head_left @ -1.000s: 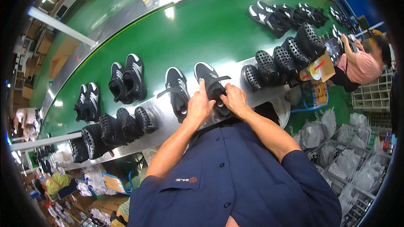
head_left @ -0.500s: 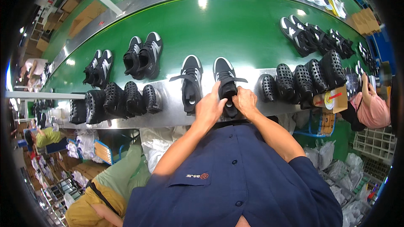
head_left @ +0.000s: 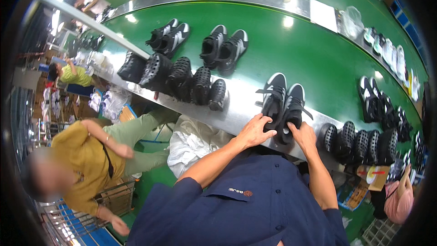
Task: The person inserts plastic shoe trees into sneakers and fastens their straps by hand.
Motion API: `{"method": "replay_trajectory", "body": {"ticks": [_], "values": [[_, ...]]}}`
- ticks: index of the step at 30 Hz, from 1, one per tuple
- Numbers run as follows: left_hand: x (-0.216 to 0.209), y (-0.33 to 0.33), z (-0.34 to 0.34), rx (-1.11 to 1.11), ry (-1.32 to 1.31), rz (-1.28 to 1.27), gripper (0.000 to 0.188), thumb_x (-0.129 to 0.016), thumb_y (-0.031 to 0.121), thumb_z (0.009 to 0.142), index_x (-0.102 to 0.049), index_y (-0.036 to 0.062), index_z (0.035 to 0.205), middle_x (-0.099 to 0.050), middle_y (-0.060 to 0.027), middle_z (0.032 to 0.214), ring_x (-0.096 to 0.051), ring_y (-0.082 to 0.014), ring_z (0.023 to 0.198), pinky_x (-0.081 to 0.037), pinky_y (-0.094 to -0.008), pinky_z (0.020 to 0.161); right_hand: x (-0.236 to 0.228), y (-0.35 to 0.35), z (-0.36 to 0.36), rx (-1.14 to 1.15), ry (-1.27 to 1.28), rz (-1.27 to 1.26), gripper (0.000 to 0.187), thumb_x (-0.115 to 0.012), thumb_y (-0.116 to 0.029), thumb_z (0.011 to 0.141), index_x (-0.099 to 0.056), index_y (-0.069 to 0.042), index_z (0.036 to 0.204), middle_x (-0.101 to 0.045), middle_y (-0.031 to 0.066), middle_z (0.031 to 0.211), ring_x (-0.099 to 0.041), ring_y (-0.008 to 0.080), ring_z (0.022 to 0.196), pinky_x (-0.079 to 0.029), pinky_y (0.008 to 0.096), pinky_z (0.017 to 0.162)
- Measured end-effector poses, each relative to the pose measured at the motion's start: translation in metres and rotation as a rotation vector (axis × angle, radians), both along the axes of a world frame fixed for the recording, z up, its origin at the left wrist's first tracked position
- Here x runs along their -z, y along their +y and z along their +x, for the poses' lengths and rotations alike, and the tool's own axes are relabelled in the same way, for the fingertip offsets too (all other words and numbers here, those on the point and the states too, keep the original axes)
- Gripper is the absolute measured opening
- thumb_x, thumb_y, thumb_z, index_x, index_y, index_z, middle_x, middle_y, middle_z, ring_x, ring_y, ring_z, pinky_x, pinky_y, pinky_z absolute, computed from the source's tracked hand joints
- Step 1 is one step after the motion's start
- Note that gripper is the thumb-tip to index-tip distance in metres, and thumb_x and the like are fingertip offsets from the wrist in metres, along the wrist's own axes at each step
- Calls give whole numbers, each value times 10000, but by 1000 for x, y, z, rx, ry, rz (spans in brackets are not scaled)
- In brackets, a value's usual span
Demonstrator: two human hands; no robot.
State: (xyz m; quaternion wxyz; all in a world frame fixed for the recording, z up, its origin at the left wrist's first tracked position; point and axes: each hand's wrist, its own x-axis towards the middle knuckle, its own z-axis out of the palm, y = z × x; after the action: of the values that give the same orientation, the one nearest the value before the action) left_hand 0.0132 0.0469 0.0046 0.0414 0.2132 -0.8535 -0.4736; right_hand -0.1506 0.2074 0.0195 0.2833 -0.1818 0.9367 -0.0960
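Two black sneakers with white-grey toes stand side by side on the metal edge strip, toes pointing away from me, straps sticking out sideways. My left hand [head_left: 254, 130] is at the heel of the left sneaker [head_left: 274, 93], thumb and fingers around its back end. At the right sneaker [head_left: 294, 102], my right hand [head_left: 304, 136] holds the heel collar with its fingers closed. The palm sides of both hands are hidden.
Black studded forms [head_left: 180, 75] line the table edge at left, more studded forms [head_left: 361, 143] at right. Finished-looking sneaker pairs [head_left: 226, 48] stand beyond on the green tabletop [head_left: 273, 41]. A metal post [head_left: 95, 25] crosses at left. A co-worker in a mustard top [head_left: 86, 155] is close on my left.
The view has swung, so the table sits tilted and the co-worker at left shows more. My left hand has gone from the right sneaker to the left one. The two sneakers are now closer together.
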Motion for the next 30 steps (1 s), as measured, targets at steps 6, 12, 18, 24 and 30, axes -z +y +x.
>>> {"method": "replay_trajectory", "body": {"ticks": [6,12,18,24,30], "values": [[-101,-121,91,-669,260,-799,70,-666,95,885,-660,42,930,-613,-123,908,-590,-318,851,-482,-420,750,-40,48,10,132,6,-254,441,-713,-392,873,-680,16,1038,-722,199,883,-711,340,810,-546,420,741],[-124,-215,156,-938,166,-893,256,-749,178,858,-666,6,1029,-617,-147,989,-597,-346,938,-486,-450,847,-64,7,32,172,-189,-473,294,-689,-260,922,-655,29,965,-670,78,758,-619,124,579,-485,271,511],[-101,-262,190,-1054,71,-845,441,-807,260,808,-682,-6,1137,-650,-185,1109,-584,-375,1051,-465,-454,937,-78,-28,51,147,-257,-521,297,-686,-217,911,-651,75,951,-656,88,715,-617,143,610,-512,296,578],[-175,-200,135,-932,410,-1103,431,-863,161,752,-678,-21,1097,-639,-156,1059,-585,-353,992,-486,-460,882,-83,-33,58,237,-221,-736,282,-714,-231,924,-655,9,1059,-684,78,836,-626,123,723,-524,287,647],[-143,-86,46,-148,600,-812,466,-880,182,691,-650,-2,1053,-617,-143,1024,-589,-324,952,-495,-443,833,-122,-122,90,460,-1017,-1324,487,-685,-333,955,-527,-26,1299,-637,86,1134,-641,151,918,-538,275,769]]}}
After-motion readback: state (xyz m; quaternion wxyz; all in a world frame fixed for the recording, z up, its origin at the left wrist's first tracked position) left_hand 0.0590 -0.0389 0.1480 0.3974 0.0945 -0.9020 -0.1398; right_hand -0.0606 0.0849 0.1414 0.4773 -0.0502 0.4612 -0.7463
